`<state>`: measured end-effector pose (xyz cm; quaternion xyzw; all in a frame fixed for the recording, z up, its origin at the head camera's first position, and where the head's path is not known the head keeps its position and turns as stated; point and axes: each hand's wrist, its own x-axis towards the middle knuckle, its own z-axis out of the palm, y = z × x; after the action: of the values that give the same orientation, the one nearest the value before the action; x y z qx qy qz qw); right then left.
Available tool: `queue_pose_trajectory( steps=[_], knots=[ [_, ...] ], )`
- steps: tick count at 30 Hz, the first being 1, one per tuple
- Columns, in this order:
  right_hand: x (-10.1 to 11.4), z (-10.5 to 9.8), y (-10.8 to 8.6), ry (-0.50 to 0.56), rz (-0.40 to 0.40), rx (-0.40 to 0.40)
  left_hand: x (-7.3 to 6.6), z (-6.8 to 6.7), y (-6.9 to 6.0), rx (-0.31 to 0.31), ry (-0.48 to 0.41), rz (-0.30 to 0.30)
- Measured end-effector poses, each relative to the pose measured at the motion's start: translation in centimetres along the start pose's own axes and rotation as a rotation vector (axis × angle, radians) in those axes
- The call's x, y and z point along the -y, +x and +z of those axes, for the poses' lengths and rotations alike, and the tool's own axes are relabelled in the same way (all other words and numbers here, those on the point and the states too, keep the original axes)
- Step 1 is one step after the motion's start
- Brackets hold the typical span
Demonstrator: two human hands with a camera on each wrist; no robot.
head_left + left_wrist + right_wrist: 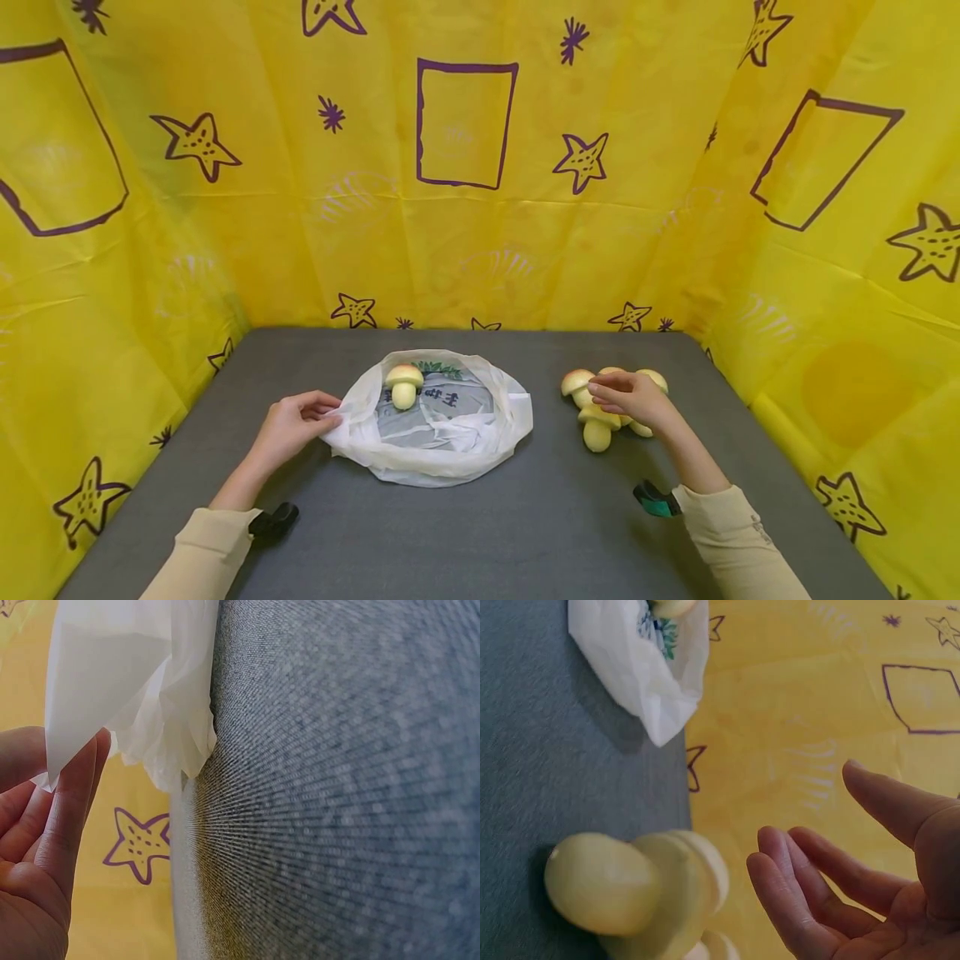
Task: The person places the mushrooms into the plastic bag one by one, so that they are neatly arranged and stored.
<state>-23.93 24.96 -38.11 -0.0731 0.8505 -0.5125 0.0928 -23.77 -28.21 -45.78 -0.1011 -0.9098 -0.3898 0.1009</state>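
A strip of grey table [551,483] lies between the white bag [431,467] and the mushroom pile [597,435], leaving a hand room to pass between them. The bag's mouth gapes upward, so a hand could enter from above; a single mushroom [404,387] occupies its far left part, and the left hand [295,425], pinching the rim, blocks the left side. The right hand [633,398] hovers over the pile, covering part of it. Yellow curtain [480,250] bounds the back and both sides.
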Motion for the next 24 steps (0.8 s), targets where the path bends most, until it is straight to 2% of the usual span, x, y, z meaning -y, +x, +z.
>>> queue_pose_trajectory(
  steps=[7, 13, 17, 24],
  knots=[
    [-1.6, -1.0, -0.9, 0.024, 0.008, -0.034, 0.0, 0.0, -0.1, -0.003, -0.005, -0.001],
    [-2.6, -1.7, -1.8, -0.019, 0.033, -0.047, -0.1, -0.1, -0.1, 0.002, -0.006, -0.010],
    [-3.3, -1.7, -2.3, -0.026, 0.070, -0.050, -0.2, -0.1, -0.1, 0.000, -0.010, -0.009],
    [-4.0, -1.3, -2.9, -0.024, 0.075, -0.042, -0.1, 0.0, -0.2, -0.003, 0.006, -0.014]
  ],
)
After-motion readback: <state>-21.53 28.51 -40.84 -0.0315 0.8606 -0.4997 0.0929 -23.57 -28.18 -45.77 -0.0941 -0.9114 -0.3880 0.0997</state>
